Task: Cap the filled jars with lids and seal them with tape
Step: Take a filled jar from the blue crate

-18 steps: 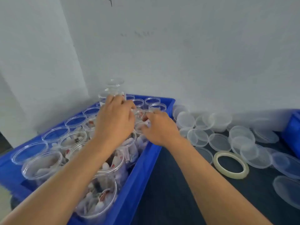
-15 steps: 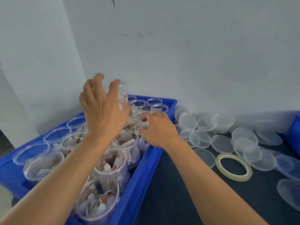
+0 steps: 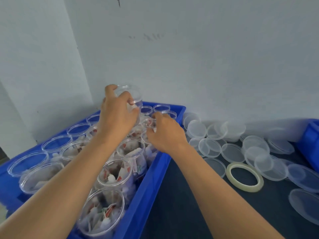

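Table: dark table (image 3: 181,213) against a white wall.
Crate: blue plastic crate (image 3: 146,195) on the table's left side, packed with clear round plastic jars (image 3: 114,176) holding small packets, all uncapped.
Lids: clear round plastic lids (image 3: 209,148) scattered right of the crate.
Tape: ring of clear tape (image 3: 244,176) lying flat among the lids.
Left hand: left hand (image 3: 117,116) curled round one clear lifted jar (image 3: 133,97), raised above the crate's far end.
Right hand: right hand (image 3: 165,133) over the jars near the crate's right wall; fingers bent, whether they grip anything cannot be told.
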Demonstrator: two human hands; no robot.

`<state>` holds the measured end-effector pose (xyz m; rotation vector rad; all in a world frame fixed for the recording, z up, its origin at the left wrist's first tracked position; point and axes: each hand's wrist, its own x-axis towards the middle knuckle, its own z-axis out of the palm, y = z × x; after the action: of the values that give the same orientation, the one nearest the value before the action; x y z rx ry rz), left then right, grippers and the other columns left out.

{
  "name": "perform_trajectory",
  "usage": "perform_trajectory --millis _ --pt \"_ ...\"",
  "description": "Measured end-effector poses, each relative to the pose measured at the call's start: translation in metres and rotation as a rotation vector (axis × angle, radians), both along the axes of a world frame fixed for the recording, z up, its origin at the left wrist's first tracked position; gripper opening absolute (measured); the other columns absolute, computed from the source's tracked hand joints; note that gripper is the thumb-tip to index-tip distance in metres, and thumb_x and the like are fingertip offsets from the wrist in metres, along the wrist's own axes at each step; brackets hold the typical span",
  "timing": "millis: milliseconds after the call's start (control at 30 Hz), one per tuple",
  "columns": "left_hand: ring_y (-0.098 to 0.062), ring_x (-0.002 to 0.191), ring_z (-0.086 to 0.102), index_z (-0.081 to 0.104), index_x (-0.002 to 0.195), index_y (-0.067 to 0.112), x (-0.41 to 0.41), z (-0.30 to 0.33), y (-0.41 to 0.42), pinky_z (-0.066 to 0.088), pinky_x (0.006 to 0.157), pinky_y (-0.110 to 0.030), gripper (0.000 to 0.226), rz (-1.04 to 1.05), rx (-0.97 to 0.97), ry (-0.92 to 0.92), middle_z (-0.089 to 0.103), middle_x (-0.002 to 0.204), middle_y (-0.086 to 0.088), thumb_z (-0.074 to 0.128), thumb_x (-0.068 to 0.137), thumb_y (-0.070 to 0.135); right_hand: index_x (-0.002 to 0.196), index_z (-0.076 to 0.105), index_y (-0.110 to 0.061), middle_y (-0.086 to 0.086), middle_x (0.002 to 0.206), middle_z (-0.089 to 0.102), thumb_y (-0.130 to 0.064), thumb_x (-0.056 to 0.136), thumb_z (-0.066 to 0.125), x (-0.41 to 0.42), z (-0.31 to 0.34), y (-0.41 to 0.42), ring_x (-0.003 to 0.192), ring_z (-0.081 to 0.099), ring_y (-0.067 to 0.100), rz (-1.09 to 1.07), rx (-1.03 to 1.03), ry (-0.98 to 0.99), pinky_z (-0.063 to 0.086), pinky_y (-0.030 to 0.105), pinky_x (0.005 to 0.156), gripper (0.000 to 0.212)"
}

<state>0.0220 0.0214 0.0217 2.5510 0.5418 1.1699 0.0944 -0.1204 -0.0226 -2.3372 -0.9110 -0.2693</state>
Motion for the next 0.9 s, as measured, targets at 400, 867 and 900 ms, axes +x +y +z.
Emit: perform_trajectory --millis 400,867,900 --pt "0.025 0.113 0.040 0.066 0.100 0.030 -0.040 -0.024 -0.160 0.033 0.088 -0.003 0.022 -0.395 -0.096 -0.238 0.043 0.158 -0.008 0.076 0.081 0.024 0.132 0.042 -0.040 -0.016 0.113 0.061 -0.048 0.080 0.068 -0.047 0.015 -0.146 0.098 0.065 0.008 0.006 0.374 0.047 0.059 0.042 0.081 0.058" --pt "-0.008 0.126 0.058 0.059 0.117 0.038 -0.024 -0.141 -0.204 0.055 0.095 -0.032 0.041 -0.621 -0.327 -0.056 0.056 0.136 0.018 0.084 0.084 0.035 0.138 0.040 -0.046 -0.026 0.125 0.060 -0.054 0.081 0.069 -0.060 -0.096 -0.225 0.115 0.060 -0.003 -0.094 0.243 0.319 0.056 0.027 0.093 0.064" --pt "-0.009 0.126 0.058 0.057 0.125 0.039 -0.022 -0.144 -0.198 0.054 0.097 -0.034 0.048 -0.621 -0.326 -0.079 0.056 0.136 0.020 0.083 0.085 0.037 0.143 0.036 -0.046 -0.026 0.127 0.058 -0.048 0.083 0.067 -0.057 -0.098 -0.229 0.120 0.057 -0.003 -0.056 0.196 0.335 0.053 0.026 0.099 0.069"
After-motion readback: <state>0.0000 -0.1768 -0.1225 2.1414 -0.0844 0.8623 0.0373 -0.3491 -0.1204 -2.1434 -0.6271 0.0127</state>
